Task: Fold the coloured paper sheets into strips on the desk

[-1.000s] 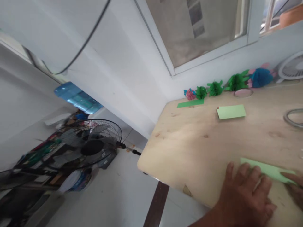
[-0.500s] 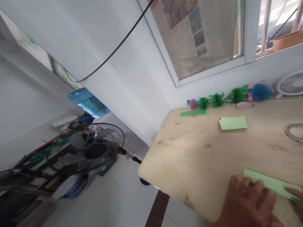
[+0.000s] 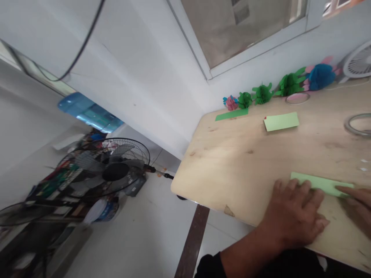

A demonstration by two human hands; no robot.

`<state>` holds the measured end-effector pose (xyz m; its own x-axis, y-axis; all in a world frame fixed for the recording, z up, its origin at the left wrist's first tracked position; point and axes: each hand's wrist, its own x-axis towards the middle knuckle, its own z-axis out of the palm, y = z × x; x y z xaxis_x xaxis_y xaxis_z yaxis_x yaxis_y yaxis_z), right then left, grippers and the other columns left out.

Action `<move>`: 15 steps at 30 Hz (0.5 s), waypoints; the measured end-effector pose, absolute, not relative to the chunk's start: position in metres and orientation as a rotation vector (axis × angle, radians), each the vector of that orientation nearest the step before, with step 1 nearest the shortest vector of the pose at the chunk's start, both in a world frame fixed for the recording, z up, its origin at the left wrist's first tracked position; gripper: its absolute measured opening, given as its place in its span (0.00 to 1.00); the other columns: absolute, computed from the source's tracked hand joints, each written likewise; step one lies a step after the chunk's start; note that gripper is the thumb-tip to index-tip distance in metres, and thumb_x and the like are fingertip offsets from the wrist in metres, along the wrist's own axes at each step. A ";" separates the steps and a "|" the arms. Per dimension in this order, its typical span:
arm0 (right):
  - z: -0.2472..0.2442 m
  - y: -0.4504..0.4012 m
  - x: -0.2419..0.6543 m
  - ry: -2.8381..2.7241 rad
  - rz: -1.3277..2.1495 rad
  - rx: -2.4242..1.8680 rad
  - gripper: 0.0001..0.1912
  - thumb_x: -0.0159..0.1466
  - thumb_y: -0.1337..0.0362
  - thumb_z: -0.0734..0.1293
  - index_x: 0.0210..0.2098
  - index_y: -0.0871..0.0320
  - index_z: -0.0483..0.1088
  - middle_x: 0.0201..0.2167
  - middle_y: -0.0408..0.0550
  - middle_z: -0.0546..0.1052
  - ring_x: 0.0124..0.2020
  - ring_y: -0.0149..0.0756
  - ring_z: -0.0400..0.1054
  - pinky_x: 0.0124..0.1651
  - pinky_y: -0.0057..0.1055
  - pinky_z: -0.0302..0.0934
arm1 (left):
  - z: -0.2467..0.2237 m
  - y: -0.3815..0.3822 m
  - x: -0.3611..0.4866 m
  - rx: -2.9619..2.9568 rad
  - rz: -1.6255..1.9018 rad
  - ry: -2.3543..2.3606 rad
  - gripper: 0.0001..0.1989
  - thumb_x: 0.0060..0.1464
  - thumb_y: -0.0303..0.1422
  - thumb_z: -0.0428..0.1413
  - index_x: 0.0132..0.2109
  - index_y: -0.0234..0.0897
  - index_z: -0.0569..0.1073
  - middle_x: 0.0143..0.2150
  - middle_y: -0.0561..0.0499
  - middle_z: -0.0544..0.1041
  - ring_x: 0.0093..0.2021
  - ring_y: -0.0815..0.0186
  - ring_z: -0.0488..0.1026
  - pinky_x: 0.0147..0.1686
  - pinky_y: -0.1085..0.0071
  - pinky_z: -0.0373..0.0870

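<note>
A light green paper strip point(image 3: 324, 184) lies flat on the wooden table near its front edge. My left hand point(image 3: 295, 216) rests palm down, its fingers spread and their tips on the lower left edge of the strip. At the right edge of the view, my right hand point(image 3: 359, 200) is partly cut off; one finger stretches out onto the strip's right end. Farther back lies another light green paper point(image 3: 281, 122), slightly raised, with a small red spot at its corner. A darker green strip point(image 3: 232, 114) lies by the back left corner.
Paper figures in pink, green and blue point(image 3: 320, 77) line the wall. Beside them are a small white fan point(image 3: 359, 63), a pink disc point(image 3: 297, 98) and a grey ring point(image 3: 359, 124). A black standing fan point(image 3: 116, 172) is left of the table point(image 3: 214, 162).
The view has tilted down, so the table and papers sit higher and more of my left forearm shows. Both hands remain at the light green strip.
</note>
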<state>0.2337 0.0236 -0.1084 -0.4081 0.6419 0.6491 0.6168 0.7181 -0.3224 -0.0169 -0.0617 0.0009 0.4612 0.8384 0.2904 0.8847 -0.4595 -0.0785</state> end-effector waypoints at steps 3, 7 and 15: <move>-0.110 0.028 0.240 -2.178 -0.047 -0.918 0.20 0.61 0.50 0.62 0.50 0.46 0.70 0.42 0.42 0.76 0.38 0.41 0.71 0.41 0.42 0.63 | -0.002 -0.061 -0.016 -2.496 -0.320 -1.497 0.27 0.64 0.44 0.42 0.64 0.37 0.64 0.67 0.47 0.62 0.63 0.55 0.57 0.58 0.53 0.59; -0.105 0.019 0.236 -2.172 -0.032 -0.990 0.23 0.61 0.49 0.62 0.52 0.49 0.69 0.48 0.45 0.74 0.44 0.45 0.69 0.46 0.43 0.62 | -0.003 -0.060 -0.016 -2.505 -0.332 -1.503 0.27 0.65 0.43 0.41 0.64 0.36 0.64 0.66 0.46 0.63 0.63 0.54 0.57 0.58 0.52 0.59; -0.094 0.017 0.231 -2.172 0.082 -0.982 0.22 0.61 0.50 0.62 0.53 0.47 0.69 0.49 0.43 0.74 0.45 0.45 0.70 0.48 0.44 0.62 | -0.003 -0.059 -0.016 -2.535 -0.320 -1.522 0.27 0.65 0.43 0.39 0.64 0.36 0.64 0.66 0.47 0.62 0.63 0.56 0.58 0.59 0.53 0.58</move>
